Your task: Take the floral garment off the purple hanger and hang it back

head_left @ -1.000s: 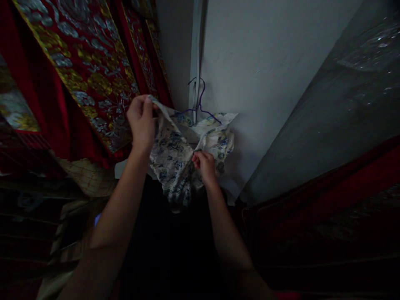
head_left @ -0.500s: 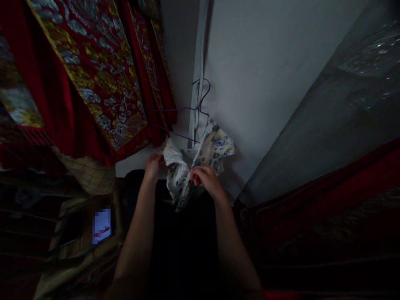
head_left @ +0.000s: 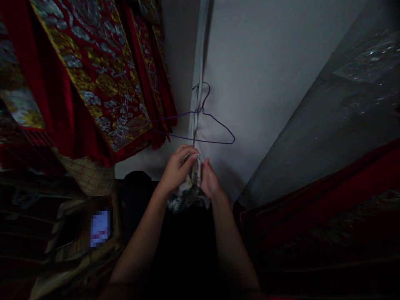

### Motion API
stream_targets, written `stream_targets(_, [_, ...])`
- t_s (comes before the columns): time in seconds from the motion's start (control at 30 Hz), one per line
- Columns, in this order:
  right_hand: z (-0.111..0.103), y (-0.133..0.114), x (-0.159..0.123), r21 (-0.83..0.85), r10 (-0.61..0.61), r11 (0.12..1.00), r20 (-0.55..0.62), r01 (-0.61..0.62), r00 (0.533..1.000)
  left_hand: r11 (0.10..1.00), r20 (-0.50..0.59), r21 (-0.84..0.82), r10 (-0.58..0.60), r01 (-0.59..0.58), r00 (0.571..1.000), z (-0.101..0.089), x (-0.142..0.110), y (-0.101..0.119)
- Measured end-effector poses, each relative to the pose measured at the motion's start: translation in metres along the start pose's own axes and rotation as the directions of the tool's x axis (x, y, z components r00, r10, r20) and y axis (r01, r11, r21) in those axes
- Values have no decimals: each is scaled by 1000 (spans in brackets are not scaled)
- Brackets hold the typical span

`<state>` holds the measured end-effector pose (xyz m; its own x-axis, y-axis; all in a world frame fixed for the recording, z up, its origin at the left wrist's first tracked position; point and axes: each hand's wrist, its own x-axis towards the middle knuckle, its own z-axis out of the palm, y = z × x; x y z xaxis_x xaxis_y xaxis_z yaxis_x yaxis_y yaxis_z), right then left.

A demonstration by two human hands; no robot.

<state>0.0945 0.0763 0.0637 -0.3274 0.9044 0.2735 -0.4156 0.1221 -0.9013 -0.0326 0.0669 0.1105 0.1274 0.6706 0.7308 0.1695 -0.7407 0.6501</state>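
Observation:
A small white garment with a blue flower print (head_left: 190,189) is bunched up between both my hands, just below a bare purple wire hanger (head_left: 203,127). My left hand (head_left: 177,170) wraps its fingers over the top of the bundle. My right hand (head_left: 210,181) presses against the bundle's right side with fingers closed on it. The hanger hangs on the white wall (head_left: 265,75) with nothing on it. Most of the garment is hidden inside my hands.
Red hangings with gold and silver embroidery (head_left: 93,71) hang at the left. A grey plastic-covered surface (head_left: 343,108) slopes along the right, above dark red cloth (head_left: 328,200). A cream quilted cloth (head_left: 87,177) and a blurred screen (head_left: 100,227) lie at lower left.
The flowered garment has come off the hanger, which now hangs bare. My hands moved down and together and gathered the garment into a small bundle.

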Motion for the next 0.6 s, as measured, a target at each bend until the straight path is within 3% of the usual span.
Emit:
stream_targets(0.07, [-1, -11, -1, -152, 20, 988, 133, 0, 991, 1000, -3, 13, -19, 19, 1000, -10, 2, -11])
stream_targets(0.13, [-7, -24, 7, -363, -9, 929, 189, 79, 982, 992, 113, -43, -117, 122, 987, -20, -6, -28])
stream_targets(0.17, [-11, -31, 14, -458, -68, 877, 184, 147, 981, 979, 213, -53, -180, 195, 960, -25, -14, -38])
stream_targets(0.27, [-26, -48, 48, -634, -380, 684, 111, 360, 918, 928, 492, 176, -371, 327, 788, -35, -43, -65])
stream_targets(0.33, [-36, -50, 77, -674, -558, 603, 25, 426, 830, 850, 503, 460, -489, 257, 713, -44, -56, -75])
stream_targets(0.4, [-45, -43, 105, -695, -610, 612, -110, 379, 785, 723, 412, 673, -541, 156, 733, -56, -57, -76])
stream_targets(0.5, [-56, -21, 132, -692, -410, 707, -231, 147, 882, 606, 302, 790, -522, 97, 798, -81, -44, -63])
stream_targets(0.6, [-69, -7, 132, -701, -209, 713, -221, -6, 953, 561, 241, 825, -469, 75, 849, -110, -31, -49])
